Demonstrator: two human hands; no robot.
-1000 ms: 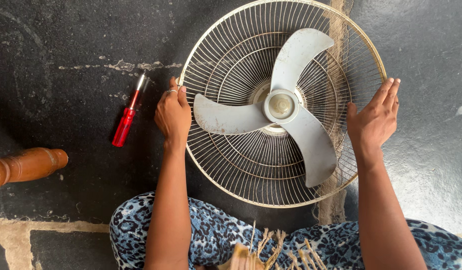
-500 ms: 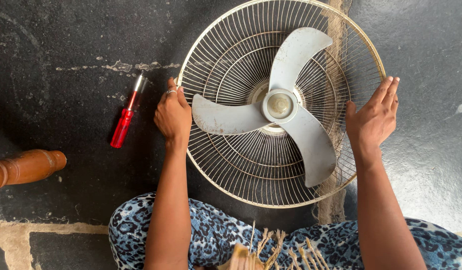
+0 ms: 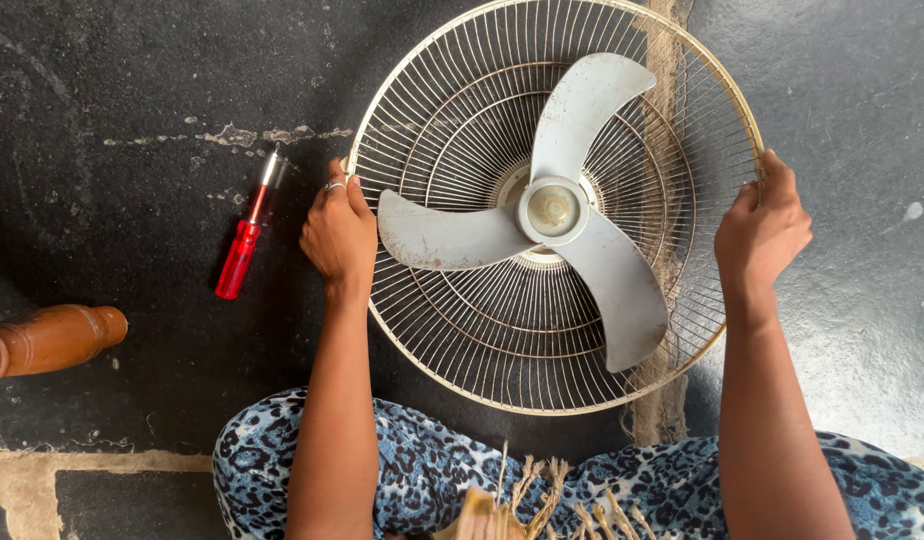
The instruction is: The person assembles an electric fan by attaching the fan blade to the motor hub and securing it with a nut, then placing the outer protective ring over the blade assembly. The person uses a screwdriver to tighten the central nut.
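A round cream wire fan guard (image 3: 452, 120) lies flat on the dark floor in front of me. A dusty grey three-bladed fan blade (image 3: 557, 215) sits at its centre. My left hand (image 3: 337, 235), with a ring on one finger, grips the guard's left rim. My right hand (image 3: 762, 235) has its fingers curled over the right rim.
A red-handled screwdriver (image 3: 242, 245) lies on the floor just left of my left hand. A turned wooden leg (image 3: 47, 342) pokes in from the left edge. My knees in blue patterned cloth (image 3: 432, 470) are below the guard. The floor (image 3: 112, 90) is cracked.
My right hand went from resting flat with fingers spread beside the rim to closing its fingers around the rim. The left hand stayed on the left rim.
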